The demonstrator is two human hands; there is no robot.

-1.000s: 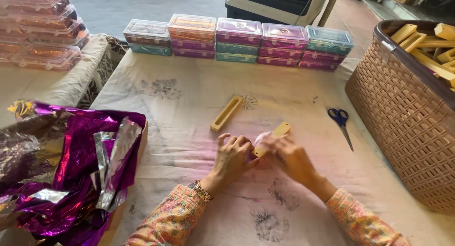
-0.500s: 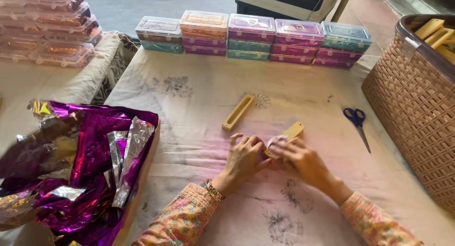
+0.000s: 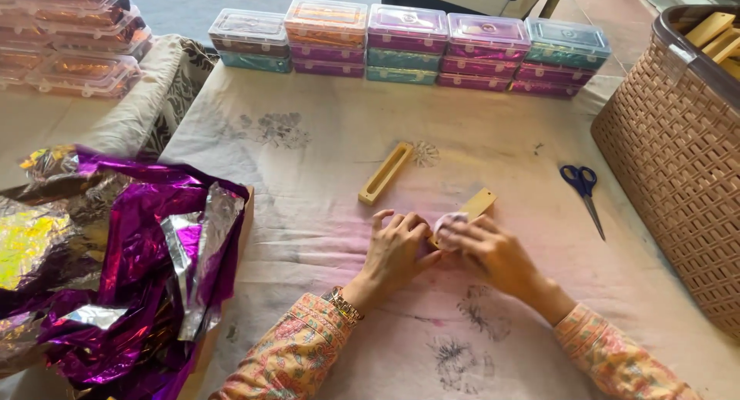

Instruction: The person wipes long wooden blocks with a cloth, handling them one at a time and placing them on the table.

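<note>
Head view, hands [image 3: 447, 250] gripping wooden strip [image 3: 472, 209]

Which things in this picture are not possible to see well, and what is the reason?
- Wooden strip, head view: near end hidden under the right hand and left hand.
- Pale pink piece: mostly covered by the fingers; kind unclear.
- Basket: cut off by the right edge, contents mostly out of view.
- Stacked boxes: contents blurred behind the lids.
- Foil: cut off at left and bottom.
</note>
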